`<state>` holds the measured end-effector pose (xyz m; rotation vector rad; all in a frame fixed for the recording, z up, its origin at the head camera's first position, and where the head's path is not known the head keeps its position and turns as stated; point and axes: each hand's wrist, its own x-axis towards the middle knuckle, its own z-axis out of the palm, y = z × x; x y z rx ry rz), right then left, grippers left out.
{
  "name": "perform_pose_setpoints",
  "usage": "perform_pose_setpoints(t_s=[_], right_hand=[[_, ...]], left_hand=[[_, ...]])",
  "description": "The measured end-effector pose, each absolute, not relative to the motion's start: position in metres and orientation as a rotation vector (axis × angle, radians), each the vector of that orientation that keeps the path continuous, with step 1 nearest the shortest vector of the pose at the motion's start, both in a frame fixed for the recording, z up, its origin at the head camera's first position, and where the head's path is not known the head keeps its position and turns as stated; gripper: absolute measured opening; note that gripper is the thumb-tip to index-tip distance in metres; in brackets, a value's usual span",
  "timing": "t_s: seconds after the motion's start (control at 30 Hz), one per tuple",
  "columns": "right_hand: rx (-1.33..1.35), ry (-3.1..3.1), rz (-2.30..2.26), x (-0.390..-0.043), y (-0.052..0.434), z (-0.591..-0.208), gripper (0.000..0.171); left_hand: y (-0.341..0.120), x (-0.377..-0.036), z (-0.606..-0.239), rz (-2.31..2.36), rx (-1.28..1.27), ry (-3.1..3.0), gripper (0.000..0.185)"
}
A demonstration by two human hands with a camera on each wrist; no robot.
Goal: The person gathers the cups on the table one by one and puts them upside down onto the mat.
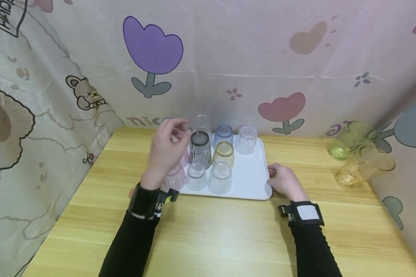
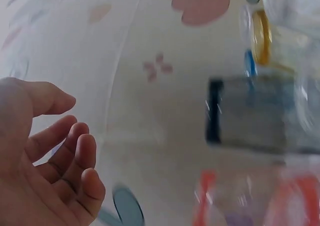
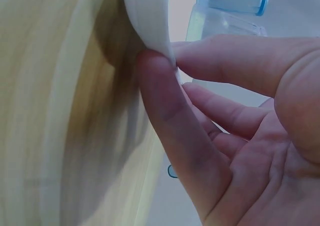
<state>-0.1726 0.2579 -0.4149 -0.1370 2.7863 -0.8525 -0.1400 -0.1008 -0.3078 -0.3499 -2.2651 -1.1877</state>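
Cups, upside down in a tight cluster, fill the left part of the white tray (image 1: 253, 181) on the wooden table (image 1: 208, 231). My right hand (image 1: 286, 182) pinches the tray's rim at its 3 o'clock edge, thumb and forefinger closed on the lip. My left hand (image 1: 166, 150) hovers over the cluster at 9 o'clock, fingers loosely spread, holding nothing, nearest the dark grey cup (image 1: 200, 149) and the pink cup (image 1: 175, 175). They look like thin, light plastic, stiff but slick, so I'd take one around its sidewall. Every cup shows empty. Two more, a green cup (image 1: 351, 139) and an amber cup (image 1: 365, 165), lie tipped at the table's 2 o'clock.
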Motion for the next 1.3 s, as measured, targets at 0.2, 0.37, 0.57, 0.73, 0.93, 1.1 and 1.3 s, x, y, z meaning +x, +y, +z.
perform_pose_setpoints(t_s=[0.2,0.37,0.57,0.73,0.93,1.1,1.3], right_hand=[[-0.127,2.78,-0.866,-0.172,0.258,-0.415,0.054],[-0.126,2.777,-0.873,-0.172,0.257,-0.416,0.054],[-0.127,2.771,-0.888,-0.171,0.257,-0.416,0.05],[-0.117,2.771,-0.897,-0.17,0.255,-0.416,0.048],[-0.132,2.784,-0.901,-0.168,0.257,-0.416,0.046],[-0.13,2.795,-0.872,-0.168,0.257,-0.419,0.044],[-0.139,2.802,-0.875,-0.17,0.257,-0.42,0.042]], left_hand=[[-0.143,-0.13,-0.337,-1.257,-0.098,-2.259,0.03],[-0.169,-0.133,-0.361,-1.314,0.082,-2.306,0.028],[-0.19,-0.137,-0.392,-1.39,0.228,-2.483,0.034],[-0.199,-0.138,-0.415,-1.421,0.267,-2.654,0.039],[-0.202,-0.141,-0.433,-1.396,0.276,-2.813,0.04],[-0.202,-0.142,-0.437,-1.396,0.236,-2.875,0.041],[-0.201,-0.143,-0.438,-1.447,0.231,-2.874,0.04]])
